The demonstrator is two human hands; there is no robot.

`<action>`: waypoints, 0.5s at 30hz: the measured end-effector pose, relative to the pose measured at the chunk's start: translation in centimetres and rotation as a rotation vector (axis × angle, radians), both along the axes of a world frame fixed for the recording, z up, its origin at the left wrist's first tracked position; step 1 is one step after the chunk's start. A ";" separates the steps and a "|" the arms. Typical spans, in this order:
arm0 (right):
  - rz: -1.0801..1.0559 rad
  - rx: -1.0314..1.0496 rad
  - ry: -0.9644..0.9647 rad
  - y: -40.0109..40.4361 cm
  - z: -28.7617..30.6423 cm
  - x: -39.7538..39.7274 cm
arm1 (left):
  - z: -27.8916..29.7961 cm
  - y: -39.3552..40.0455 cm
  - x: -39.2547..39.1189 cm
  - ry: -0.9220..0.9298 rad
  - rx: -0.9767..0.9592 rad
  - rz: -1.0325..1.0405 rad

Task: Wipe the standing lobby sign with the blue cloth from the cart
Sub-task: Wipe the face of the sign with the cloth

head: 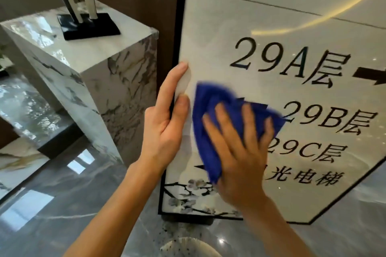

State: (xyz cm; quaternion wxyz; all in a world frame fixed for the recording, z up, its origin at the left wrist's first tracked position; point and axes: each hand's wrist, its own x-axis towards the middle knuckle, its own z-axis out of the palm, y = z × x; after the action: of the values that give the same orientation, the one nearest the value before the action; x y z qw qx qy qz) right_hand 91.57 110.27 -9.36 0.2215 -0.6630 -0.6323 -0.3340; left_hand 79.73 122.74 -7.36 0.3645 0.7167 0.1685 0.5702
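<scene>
The standing lobby sign (271,27) fills the right of the view: a glossy white panel in a thin black frame, printed with floor numbers, an arrow and a flower branch at the bottom. My right hand (240,150) lies flat on the blue cloth (208,115) and presses it against the lower middle of the panel, over part of the lettering. My left hand (167,123) grips the sign's left frame edge, thumb on the front face and fingers along the side. The cloth is blurred at its edges.
A white marble pedestal (87,64) stands just left of the sign, carrying a sculpture on a black base (89,25). Glossy grey marble floor (62,204) lies below. The sign's dark foot (188,220) rests on the floor, and a speckled round object (188,247) shows at the bottom edge.
</scene>
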 end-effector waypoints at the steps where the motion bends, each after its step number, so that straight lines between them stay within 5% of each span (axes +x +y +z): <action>1: 0.037 -0.085 -0.045 -1.1 -1.8 -0.1 | 0.2 0.0 0.0 -0.005 -0.013 -0.011; 8: 0.133 -0.225 -0.085 -4.2 -3.2 2.6 | 0.3 -0.2 -0.1 -0.027 0.003 -0.063; 15: 0.009 0.051 0.207 -6.3 0.1 7.3 | -3.6 -2.7 -1.6 0.048 -0.119 -0.049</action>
State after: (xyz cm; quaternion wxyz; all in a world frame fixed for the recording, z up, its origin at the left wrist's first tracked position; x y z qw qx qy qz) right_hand 98.84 104.01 -9.31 0.3040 -0.6853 -0.6002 -0.2788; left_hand 78.16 120.03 -10.98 0.4160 0.7112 0.1931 0.5328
